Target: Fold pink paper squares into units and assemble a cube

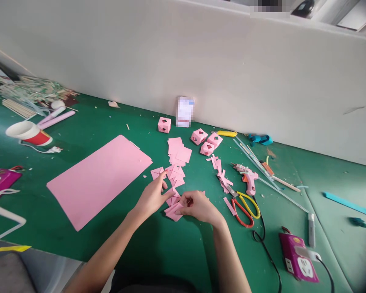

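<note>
plain pale grey partition [232,69] runs across the whole back, couple of thin scuffs over on the right; its top edge [332,30] slants down toward that side, blurry pale and dark stuff past it; the table [88,116] butting up to it is green, seam [329,244] down the right, soft whitish sheen over there; lower left's some rounded grey thing [6,270], too cut off to tell
</note>
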The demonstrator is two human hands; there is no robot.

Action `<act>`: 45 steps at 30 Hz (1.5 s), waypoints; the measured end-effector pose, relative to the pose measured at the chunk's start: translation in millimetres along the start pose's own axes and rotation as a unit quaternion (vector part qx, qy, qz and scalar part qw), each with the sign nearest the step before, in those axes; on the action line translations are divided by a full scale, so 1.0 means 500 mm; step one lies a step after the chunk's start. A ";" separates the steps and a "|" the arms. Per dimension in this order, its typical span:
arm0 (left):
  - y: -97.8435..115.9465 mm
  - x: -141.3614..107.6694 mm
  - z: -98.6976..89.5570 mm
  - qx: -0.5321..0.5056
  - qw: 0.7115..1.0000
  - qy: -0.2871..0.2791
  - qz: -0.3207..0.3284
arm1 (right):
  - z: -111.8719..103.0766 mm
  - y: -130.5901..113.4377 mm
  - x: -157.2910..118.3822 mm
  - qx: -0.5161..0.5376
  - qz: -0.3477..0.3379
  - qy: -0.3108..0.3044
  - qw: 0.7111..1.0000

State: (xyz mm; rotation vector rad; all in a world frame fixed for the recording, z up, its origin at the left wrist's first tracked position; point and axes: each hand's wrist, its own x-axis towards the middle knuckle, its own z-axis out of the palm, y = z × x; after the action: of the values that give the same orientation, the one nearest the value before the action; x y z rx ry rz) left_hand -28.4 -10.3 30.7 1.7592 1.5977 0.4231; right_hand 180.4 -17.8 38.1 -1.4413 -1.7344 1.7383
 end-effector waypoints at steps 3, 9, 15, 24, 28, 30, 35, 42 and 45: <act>0.004 0.002 0.016 0.041 0.999 -0.006 0.014 | 0.004 -0.003 -0.008 -0.039 0.008 -0.020 0.999; 0.021 0.003 0.033 0.093 0.996 -0.010 -0.011 | 0.011 -0.019 -0.015 -0.076 0.016 -0.066 0.995; 0.025 -0.001 0.029 0.054 0.998 -0.013 -0.026 | 0.011 -0.020 -0.010 -0.093 0.016 -0.033 0.995; 0.000 0.001 0.016 -0.235 0.966 -0.105 -0.034 | 0.012 -0.012 -0.007 -0.023 -0.009 0.056 0.998; -0.004 0.003 0.004 -0.300 0.946 -0.098 -0.073 | 0.016 -0.016 -0.009 0.025 -0.023 0.091 0.995; -0.004 0.003 -0.004 -0.315 0.940 -0.099 -0.085 | 0.017 -0.020 -0.007 0.022 -0.026 0.116 0.993; -0.002 0.000 -0.020 -0.294 0.950 -0.086 -0.067 | 0.021 -0.025 0.002 -0.028 -0.063 0.175 0.982; 0.004 -0.008 -0.026 -0.270 0.958 -0.087 -0.049 | 0.037 -0.007 0.013 -0.121 -0.144 0.223 0.956; 0.008 -0.012 -0.028 -0.279 0.953 -0.112 -0.046 | 0.039 -0.005 0.014 -0.147 -0.160 0.219 0.951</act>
State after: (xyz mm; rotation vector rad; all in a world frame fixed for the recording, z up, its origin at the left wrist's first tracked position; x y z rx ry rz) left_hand -35.7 -12.3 44.5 1.2474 1.2386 0.5461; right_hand 160.7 -23.0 32.9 -1.4218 -1.8883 0.9393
